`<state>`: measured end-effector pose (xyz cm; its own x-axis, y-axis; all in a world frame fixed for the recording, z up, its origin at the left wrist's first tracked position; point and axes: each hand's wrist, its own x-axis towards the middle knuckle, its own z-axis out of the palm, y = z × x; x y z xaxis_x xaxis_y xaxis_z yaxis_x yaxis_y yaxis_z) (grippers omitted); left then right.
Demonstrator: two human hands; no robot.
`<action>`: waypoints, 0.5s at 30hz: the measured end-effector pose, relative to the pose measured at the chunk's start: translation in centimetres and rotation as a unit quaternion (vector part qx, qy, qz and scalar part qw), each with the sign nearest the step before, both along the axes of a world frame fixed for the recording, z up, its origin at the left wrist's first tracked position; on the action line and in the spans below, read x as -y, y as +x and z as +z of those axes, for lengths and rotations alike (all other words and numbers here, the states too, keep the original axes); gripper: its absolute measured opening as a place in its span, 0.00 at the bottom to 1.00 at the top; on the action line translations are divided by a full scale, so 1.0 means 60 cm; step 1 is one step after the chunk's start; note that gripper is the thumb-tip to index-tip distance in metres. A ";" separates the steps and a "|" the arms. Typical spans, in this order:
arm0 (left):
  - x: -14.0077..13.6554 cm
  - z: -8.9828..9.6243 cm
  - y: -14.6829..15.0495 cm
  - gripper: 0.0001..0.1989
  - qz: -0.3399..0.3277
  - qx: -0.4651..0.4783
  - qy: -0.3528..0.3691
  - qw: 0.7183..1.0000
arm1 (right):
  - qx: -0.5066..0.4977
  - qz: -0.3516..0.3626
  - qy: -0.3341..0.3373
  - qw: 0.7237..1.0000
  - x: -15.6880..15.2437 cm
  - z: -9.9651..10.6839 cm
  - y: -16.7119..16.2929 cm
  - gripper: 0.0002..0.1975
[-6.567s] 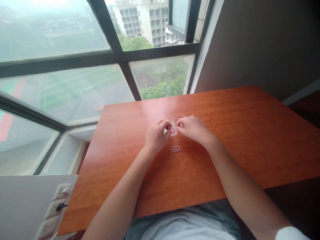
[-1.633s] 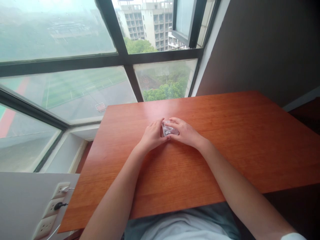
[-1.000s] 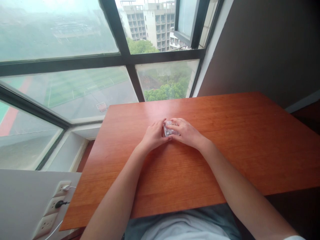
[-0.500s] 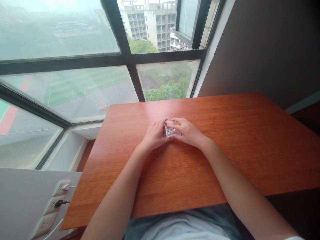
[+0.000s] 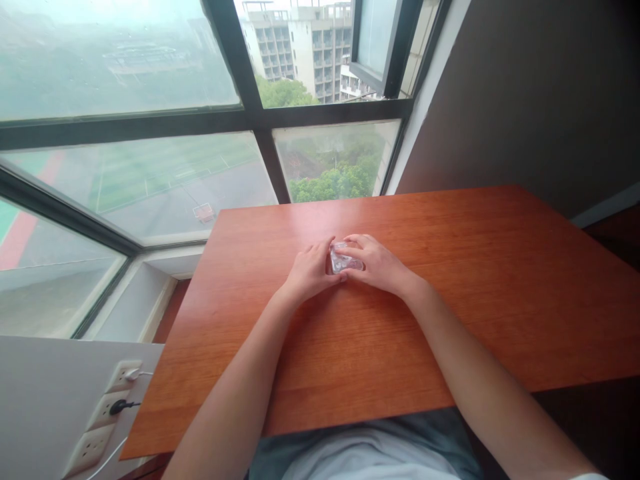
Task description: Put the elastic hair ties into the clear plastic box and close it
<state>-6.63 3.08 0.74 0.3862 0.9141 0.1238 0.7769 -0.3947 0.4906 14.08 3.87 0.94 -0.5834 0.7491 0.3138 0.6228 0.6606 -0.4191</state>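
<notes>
A small clear plastic box (image 5: 343, 262) is between my two hands, low over or on the wooden table (image 5: 360, 353). Something pale and shiny shows through it, too small to make out. My left hand (image 5: 313, 270) curves around its left side, thumb along the near edge. From the right, my right hand (image 5: 376, 265) grips it, with fingers over the top and far side and the thumb at the near side. Parts of the box are hidden by the fingers.
Large windows (image 5: 185, 173) stand beyond the table's far and left edges. A grey wall (image 5: 510, 100) rises behind on the right. Wall sockets (image 5: 107, 408) with plugs and cords sit low at the left, beside the table edge.
Hardly anything differs. The fingers of my right hand have shifted very slightly on the clear box; my left hand stays in place.
</notes>
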 end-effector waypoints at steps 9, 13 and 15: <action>0.000 0.000 0.000 0.43 -0.006 -0.010 0.000 1.000 | 0.007 -0.004 -0.005 1.000 0.005 0.002 -0.001 0.19; 0.000 0.001 0.001 0.42 -0.006 -0.015 0.006 1.000 | -0.008 0.003 -0.004 1.000 0.001 -0.002 0.002 0.18; 0.001 0.002 0.001 0.42 -0.007 -0.016 0.008 1.000 | -0.022 0.009 -0.004 1.000 -0.003 -0.007 0.004 0.18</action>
